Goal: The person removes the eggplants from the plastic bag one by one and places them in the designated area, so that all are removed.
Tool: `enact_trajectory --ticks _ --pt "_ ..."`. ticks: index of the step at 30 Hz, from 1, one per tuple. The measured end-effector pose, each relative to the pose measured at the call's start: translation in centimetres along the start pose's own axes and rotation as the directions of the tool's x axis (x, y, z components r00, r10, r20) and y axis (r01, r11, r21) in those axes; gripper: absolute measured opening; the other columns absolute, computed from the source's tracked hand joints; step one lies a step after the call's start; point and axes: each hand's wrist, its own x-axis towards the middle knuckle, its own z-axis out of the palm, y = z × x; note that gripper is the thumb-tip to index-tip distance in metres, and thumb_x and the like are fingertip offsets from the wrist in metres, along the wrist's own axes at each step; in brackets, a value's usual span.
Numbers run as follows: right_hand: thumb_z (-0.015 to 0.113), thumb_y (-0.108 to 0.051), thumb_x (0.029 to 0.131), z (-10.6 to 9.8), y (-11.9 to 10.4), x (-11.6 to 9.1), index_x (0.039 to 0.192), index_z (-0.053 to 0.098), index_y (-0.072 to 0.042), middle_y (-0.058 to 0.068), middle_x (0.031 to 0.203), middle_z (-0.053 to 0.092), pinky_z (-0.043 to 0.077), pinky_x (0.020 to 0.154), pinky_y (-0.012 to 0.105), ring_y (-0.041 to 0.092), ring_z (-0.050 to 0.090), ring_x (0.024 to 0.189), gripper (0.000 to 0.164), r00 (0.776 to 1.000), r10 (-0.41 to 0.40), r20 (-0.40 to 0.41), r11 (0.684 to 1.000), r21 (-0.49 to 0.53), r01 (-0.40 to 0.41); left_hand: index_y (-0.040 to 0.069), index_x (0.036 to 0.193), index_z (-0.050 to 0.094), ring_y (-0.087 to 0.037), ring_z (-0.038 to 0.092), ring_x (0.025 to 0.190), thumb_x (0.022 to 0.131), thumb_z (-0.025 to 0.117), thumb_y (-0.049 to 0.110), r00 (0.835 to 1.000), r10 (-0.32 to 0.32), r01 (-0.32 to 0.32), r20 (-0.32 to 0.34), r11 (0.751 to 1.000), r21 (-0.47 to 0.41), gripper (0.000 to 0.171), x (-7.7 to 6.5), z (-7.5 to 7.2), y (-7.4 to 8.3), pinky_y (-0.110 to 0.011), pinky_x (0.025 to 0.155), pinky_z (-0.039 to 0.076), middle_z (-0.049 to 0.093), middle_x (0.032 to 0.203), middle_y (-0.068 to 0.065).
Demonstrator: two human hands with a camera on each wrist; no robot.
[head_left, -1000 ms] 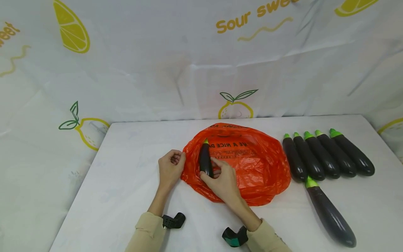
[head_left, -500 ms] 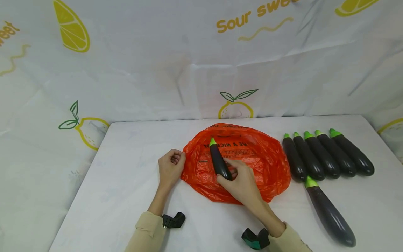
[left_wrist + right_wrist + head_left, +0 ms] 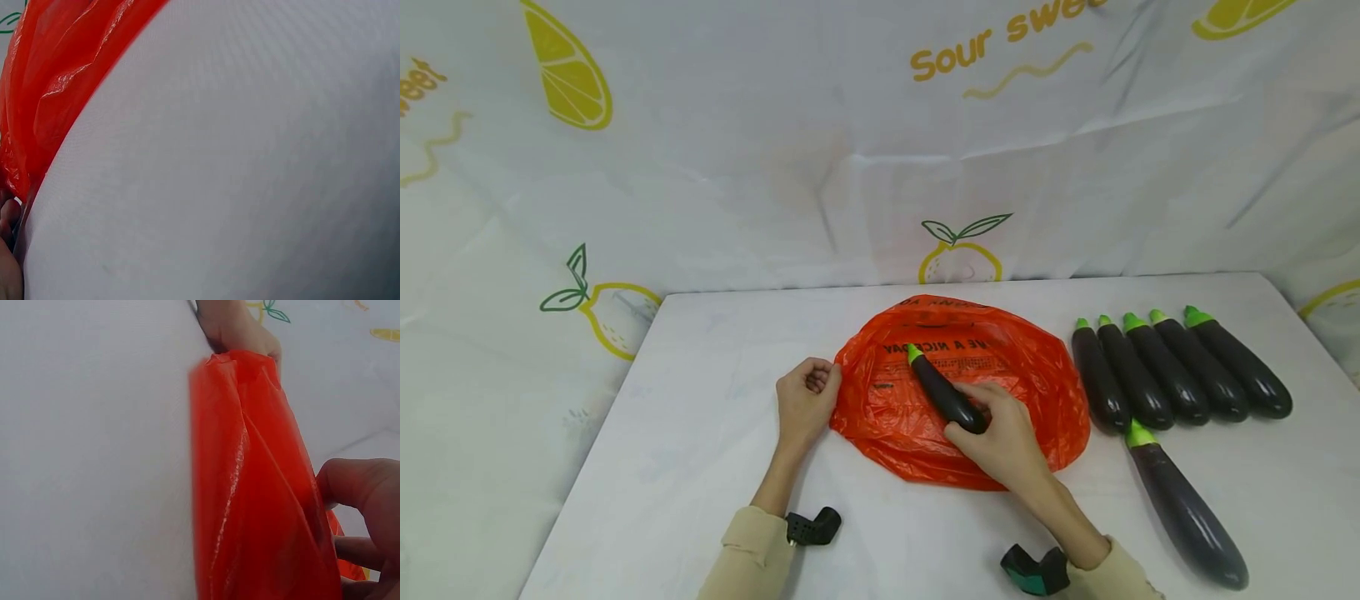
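A red plastic bag (image 3: 917,450) lies spread wide on the table, its mouth facing up. My left hand (image 3: 806,400) pinches the bag's left rim between thumb and curled fingers. Over the bag's opening, my right hand (image 3: 1003,433) grips the lower end of a small dark eggplant (image 3: 942,389), whose green stem points away to the upper left. In the right wrist view the bag's side wall (image 3: 250,487) hides the eggplant, and only part of the right hand (image 3: 369,500) shows. The left wrist view holds mostly white table, with the bag (image 3: 69,69) at its upper left.
Several eggplants (image 3: 1176,372) lie in a row to the right of the bag, stems pointing away. One larger eggplant (image 3: 1191,517) lies slanted in front of them. The white table (image 3: 685,467) ends at a printed lemon cloth (image 3: 737,167) behind.
My right hand has moved the small eggplant from the bag's left side toward its middle, and the eggplant has tilted more to the left. My left hand keeps its place on the rim.
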Motion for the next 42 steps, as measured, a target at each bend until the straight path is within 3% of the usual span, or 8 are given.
enact_trajectory --ticks 4,12,17,30,35,42 --pt "0.078 -0.008 0.079 -0.1 0.1 0.0 0.128 0.069 -0.001 0.02 0.124 0.067 0.061 0.082 0.044 0.03 0.063 0.1 0.05 1.0 0.006 0.006 1.0 -0.019 -0.006 0.002 0.084 0.071 -0.012 0.052 0.061 0.093 0.07 0.01 1.0 -0.001 0.001 -0.001 1.0 -0.003 0.012 -0.1 0.0 -0.1 -0.017 0.057 0.046 0.062 0.068 -0.01" --pt "0.084 -0.018 0.082 -0.3 0.3 0.0 0.129 0.068 -0.003 0.016 0.113 0.068 0.051 0.072 0.027 0.023 0.059 0.088 0.052 1.0 0.001 -0.01 0.998 -0.06 -0.001 0.002 0.085 0.071 -0.013 0.053 0.062 0.093 0.069 0.011 1.0 -0.007 0.007 0.003 1.0 0.004 0.013 -0.1 -0.1 -0.1 -0.017 0.058 0.046 0.063 0.069 -0.011" --pt "0.084 -0.015 0.082 -0.2 0.2 0.0 0.126 0.07 -0.002 0.015 0.103 0.067 0.05 0.068 0.022 0.02 0.057 0.082 0.047 0.999 0.014 -0.035 0.998 -0.062 -0.016 0.002 0.085 0.071 -0.012 0.053 0.062 0.093 0.069 0.011 1.0 -0.011 0.011 0.005 1.0 0.001 0.013 -0.2 -0.1 -0.1 -0.017 0.058 0.046 0.063 0.069 -0.01" --pt "0.085 -0.013 0.08 -2.4 -0.5 -1.9 0.121 0.074 -0.008 0.011 0.112 0.07 0.052 0.068 0.023 0.022 0.06 0.09 0.042 0.994 -0.03 -0.104 1.0 -0.007 0.029 0.001 0.084 0.071 -0.011 0.052 0.061 0.092 0.069 0.008 1.0 0.016 -0.015 0.01 1.0 -0.017 0.011 0.0 0.2 -0.3 -0.017 0.057 0.045 0.062 0.068 -0.011" --pt "0.086 -0.01 0.078 -3.1 -0.8 -2.8 0.12 0.075 -0.011 0.007 0.109 0.07 0.053 0.067 0.021 0.019 0.06 0.092 0.043 0.99 -0.046 -0.132 0.999 -0.03 0.043 0.001 0.084 0.071 -0.011 0.052 0.061 0.092 0.069 0.009 1.0 0.013 -0.013 0.01 1.0 -0.014 0.011 -0.1 0.1 -0.1 -0.017 0.057 0.046 0.062 0.068 -0.011" --pt "0.087 -0.011 0.076 -3.9 -1.0 -3.8 0.118 0.075 -0.012 0.009 0.109 0.068 0.055 0.066 0.021 0.024 0.062 0.094 0.043 0.985 -0.062 -0.158 0.997 -0.063 0.053 0.001 0.084 0.07 -0.011 0.052 0.061 0.093 0.069 0.009 1.0 0.007 -0.007 0.01 1.0 -0.017 0.012 0.0 0.0 0.0 -0.017 0.057 0.045 0.062 0.068 -0.011"
